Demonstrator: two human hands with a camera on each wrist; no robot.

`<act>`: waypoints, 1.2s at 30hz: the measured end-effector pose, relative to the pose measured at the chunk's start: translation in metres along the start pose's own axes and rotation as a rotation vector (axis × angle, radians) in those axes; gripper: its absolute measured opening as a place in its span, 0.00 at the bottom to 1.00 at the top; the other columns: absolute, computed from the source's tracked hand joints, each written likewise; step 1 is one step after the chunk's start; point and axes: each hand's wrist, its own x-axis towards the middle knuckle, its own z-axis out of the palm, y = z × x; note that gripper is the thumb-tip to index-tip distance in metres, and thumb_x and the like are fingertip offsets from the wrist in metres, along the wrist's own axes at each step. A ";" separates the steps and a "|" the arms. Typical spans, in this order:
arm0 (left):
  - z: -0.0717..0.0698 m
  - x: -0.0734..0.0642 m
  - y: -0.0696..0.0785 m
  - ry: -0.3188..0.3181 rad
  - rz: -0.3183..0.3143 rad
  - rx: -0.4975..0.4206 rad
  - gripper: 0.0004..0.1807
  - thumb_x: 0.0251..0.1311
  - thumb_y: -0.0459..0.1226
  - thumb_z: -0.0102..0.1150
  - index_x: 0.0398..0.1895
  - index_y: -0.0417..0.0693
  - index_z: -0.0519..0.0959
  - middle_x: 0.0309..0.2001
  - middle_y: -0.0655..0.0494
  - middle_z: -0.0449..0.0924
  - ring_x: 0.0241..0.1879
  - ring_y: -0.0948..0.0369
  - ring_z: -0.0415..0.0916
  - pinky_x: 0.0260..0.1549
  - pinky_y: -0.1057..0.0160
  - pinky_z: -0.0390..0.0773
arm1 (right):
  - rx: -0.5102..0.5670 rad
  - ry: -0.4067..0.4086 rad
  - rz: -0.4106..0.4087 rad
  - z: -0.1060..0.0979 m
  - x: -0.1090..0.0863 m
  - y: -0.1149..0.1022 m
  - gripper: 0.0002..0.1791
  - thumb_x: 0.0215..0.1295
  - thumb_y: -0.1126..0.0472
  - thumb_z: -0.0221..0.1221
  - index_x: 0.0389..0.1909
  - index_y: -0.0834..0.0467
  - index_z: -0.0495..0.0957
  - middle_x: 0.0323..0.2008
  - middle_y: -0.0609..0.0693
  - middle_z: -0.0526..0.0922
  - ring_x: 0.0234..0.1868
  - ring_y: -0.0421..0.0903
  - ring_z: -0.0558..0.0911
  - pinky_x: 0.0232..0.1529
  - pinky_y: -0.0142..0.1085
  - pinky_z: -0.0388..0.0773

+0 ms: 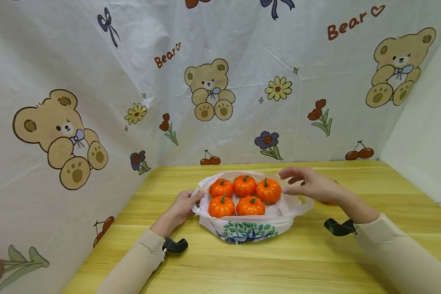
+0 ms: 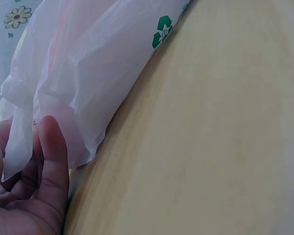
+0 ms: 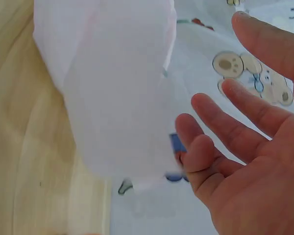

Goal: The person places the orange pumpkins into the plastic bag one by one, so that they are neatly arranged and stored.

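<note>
A white plastic bag [image 1: 255, 228] with a green and blue tree print lies open-mouthed on the table. Several small orange pumpkins [image 1: 250, 206] with green stems sit inside it. My left hand [image 1: 183, 205] pinches the bag's left edge; in the left wrist view, the thumb and fingers [image 2: 53, 152] have a fold of the plastic between them. Above the bag's right side is my right hand [image 1: 306, 182], fingers spread and a little bent, holding nothing. The right wrist view has this hand [image 3: 259, 171] apart from the plastic, beside the bag's right handle [image 3: 122, 98].
The wooden table [image 1: 220, 269] extends around the bag. Behind and to the left hangs a pale sheet [image 1: 242, 53] printed with bears and flowers. A small reddish-orange thing [image 1: 330, 202] shows partly behind my right wrist, mostly hidden. Black wrist cameras [image 1: 339, 227] are strapped to both arms.
</note>
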 end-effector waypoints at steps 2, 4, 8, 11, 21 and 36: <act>0.000 0.000 0.000 0.003 -0.001 0.005 0.14 0.73 0.44 0.61 0.40 0.40 0.80 0.28 0.57 0.75 0.29 0.63 0.76 0.30 0.67 0.80 | -0.017 0.025 -0.002 -0.005 -0.003 0.003 0.29 0.69 0.50 0.67 0.66 0.57 0.74 0.63 0.59 0.79 0.62 0.60 0.78 0.56 0.50 0.81; 0.000 0.000 0.000 0.005 -0.002 0.011 0.15 0.73 0.44 0.61 0.41 0.39 0.80 0.29 0.56 0.75 0.30 0.63 0.76 0.31 0.67 0.80 | -0.028 0.052 -0.005 -0.011 -0.005 0.006 0.29 0.69 0.51 0.67 0.65 0.58 0.74 0.62 0.59 0.80 0.61 0.60 0.79 0.54 0.49 0.82; 0.000 0.001 0.000 0.009 -0.001 0.019 0.15 0.73 0.45 0.61 0.43 0.39 0.80 0.29 0.57 0.76 0.30 0.63 0.76 0.31 0.68 0.80 | -0.045 0.103 0.000 -0.022 -0.010 0.012 0.28 0.69 0.53 0.67 0.65 0.59 0.74 0.62 0.61 0.80 0.60 0.60 0.79 0.54 0.51 0.83; -0.001 0.001 -0.001 0.006 0.002 0.016 0.16 0.73 0.44 0.61 0.44 0.38 0.80 0.29 0.57 0.76 0.30 0.64 0.76 0.31 0.68 0.80 | -0.063 0.134 0.027 -0.030 -0.015 0.018 0.27 0.70 0.52 0.67 0.65 0.58 0.74 0.62 0.60 0.80 0.61 0.61 0.78 0.54 0.51 0.82; -0.001 0.001 -0.001 0.001 0.001 0.012 0.16 0.73 0.45 0.61 0.43 0.38 0.80 0.29 0.57 0.76 0.30 0.63 0.77 0.31 0.68 0.81 | -0.068 0.216 0.054 -0.054 -0.026 0.046 0.28 0.71 0.52 0.66 0.66 0.58 0.74 0.63 0.61 0.78 0.64 0.62 0.74 0.49 0.32 0.77; 0.000 0.002 -0.001 -0.003 -0.009 0.007 0.15 0.73 0.44 0.61 0.43 0.38 0.80 0.29 0.57 0.75 0.30 0.63 0.77 0.32 0.68 0.81 | -0.025 0.148 0.044 -0.067 -0.039 0.101 0.33 0.68 0.53 0.68 0.70 0.60 0.69 0.67 0.60 0.75 0.63 0.33 0.74 0.55 0.14 0.66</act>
